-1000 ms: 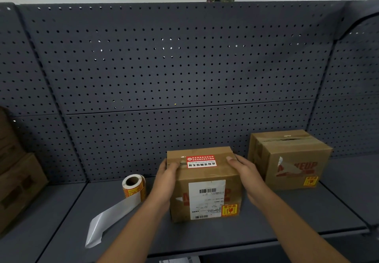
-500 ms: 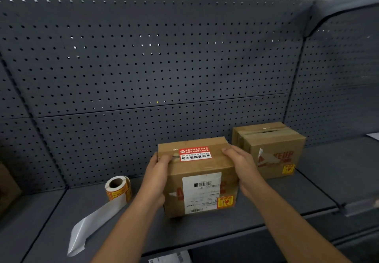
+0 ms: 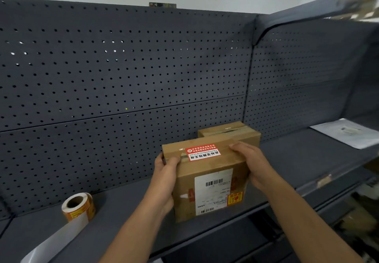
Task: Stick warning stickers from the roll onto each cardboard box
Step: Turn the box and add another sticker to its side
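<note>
You hold the cardboard box (image 3: pixel 207 182) between both hands near the front edge of the grey shelf (image 3: pixel 123 211). I cannot tell whether its base rests on the shelf or is just clear of it. Your left hand (image 3: pixel 164 180) grips the box's 9 o'clock side, palm flat on the wall and fingertips curled over the top edge. Your right hand (image 3: pixel 253 164) grips the 3 o'clock side, fingers hooked over the top corner.

A red seal label (image 3: pixel 203 153) lies across the top of the box. On the face toward you are a white shipping label (image 3: pixel 213 191) and, at its 4 o'clock, an orange warning sticker (image 3: pixel 234 198).

A second box (image 3: pixel 227 131) stands just behind, at 1 o'clock, against the pegboard (image 3: pixel 123 68). The sticker roll (image 3: pixel 79 206) stands on edge at 8 o'clock from the held box, well apart. Its bare backing strip (image 3: pixel 57 240) trails toward 7 o'clock. A paper sheet (image 3: pixel 346 132) lies on the side shelf at 2 o'clock.
</note>
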Motion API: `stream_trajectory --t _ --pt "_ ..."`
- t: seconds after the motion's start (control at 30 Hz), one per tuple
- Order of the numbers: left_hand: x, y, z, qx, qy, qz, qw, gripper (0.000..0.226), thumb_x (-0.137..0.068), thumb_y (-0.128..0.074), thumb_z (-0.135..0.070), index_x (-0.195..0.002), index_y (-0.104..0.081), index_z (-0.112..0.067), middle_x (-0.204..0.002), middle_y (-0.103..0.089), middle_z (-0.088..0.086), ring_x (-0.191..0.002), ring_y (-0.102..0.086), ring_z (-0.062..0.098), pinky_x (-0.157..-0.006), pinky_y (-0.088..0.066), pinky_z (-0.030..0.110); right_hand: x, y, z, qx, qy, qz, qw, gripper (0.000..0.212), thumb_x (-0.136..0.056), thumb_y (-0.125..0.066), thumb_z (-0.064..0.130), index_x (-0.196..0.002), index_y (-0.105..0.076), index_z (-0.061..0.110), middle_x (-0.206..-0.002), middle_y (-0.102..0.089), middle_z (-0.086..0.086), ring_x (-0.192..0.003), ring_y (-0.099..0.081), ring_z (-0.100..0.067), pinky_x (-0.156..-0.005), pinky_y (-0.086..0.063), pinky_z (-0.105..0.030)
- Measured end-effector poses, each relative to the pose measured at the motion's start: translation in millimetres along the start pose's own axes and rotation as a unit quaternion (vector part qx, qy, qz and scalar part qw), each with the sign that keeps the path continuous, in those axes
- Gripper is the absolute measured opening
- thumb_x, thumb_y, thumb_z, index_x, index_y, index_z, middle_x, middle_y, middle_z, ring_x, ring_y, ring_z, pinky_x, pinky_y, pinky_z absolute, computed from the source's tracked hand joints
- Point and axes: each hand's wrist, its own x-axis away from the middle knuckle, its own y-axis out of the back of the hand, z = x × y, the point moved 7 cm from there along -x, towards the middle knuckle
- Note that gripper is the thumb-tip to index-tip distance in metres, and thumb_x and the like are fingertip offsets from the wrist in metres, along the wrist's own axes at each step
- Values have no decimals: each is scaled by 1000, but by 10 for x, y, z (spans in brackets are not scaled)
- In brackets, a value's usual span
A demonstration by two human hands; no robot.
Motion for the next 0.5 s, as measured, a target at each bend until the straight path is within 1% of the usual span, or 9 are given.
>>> stream_trajectory --t 0.13,0.2,0.33,0.4,0.43,0.5 --pt "-26 -290 64 13 8 16 1000 54 -101 -64 -31 -149 -40 -30 -114 -71 9 -94 -73 27 -66 -55 36 -31 341 42 10 5 -1 1000 25 -95 -67 30 -115 -76 17 -107 -80 -10 -108 -72 -34 -104 -51 -51" --pt "-36 -455 97 16 12 25 999 54 -100 -64 -31 -149 -40 -30 -114 -72 11 -94 -73 29 -68 -56 38 -59 518 54 15 3 -12 1000 25 -95 -68 30 -115 -76 17 -107 -80 -10 -108 -72 -35 -104 -51 -51" --pt "-25 -829 198 20 13 45 999 53 -101 -63 -32 -148 -38 -32 -115 -69 11 -97 -70 30 -69 -54 39 -118 842 108 2 0 -27 1000 24 -97 -66 24 -114 -76 11 -107 -79 -15 -100 -73 -33 -88 -56 -41" --pt "-67 -967 290 20 11 42 999 57 -99 -65 -37 -148 -37 -39 -125 -65 10 -105 -69 30 -76 -58 43 -166 986 118 -6 1 -27 1000 24 -97 -65 23 -115 -76 10 -107 -79 -16 -98 -74 -33 -86 -56 -40" --pt "-87 -1024 328 14 10 38 999 62 -94 -68 -42 -148 -36 -44 -131 -62 10 -109 -68 31 -82 -60 47 -193 1048 127 -7 3 -24 1000 24 -97 -65 22 -115 -76 10 -107 -79 -16 -97 -74 -31 -84 -56 -39" --pt "-138 -1122 398 -1 9 30 1000 79 -76 -73 -57 -144 -34 -55 -137 -56 8 -116 -65 31 -92 -59 55 -253 1152 141 -14 3 -20 1000 23 -98 -64 20 -116 -76 11 -105 -79 -15 -91 -75 -28 -77 -58 -35"
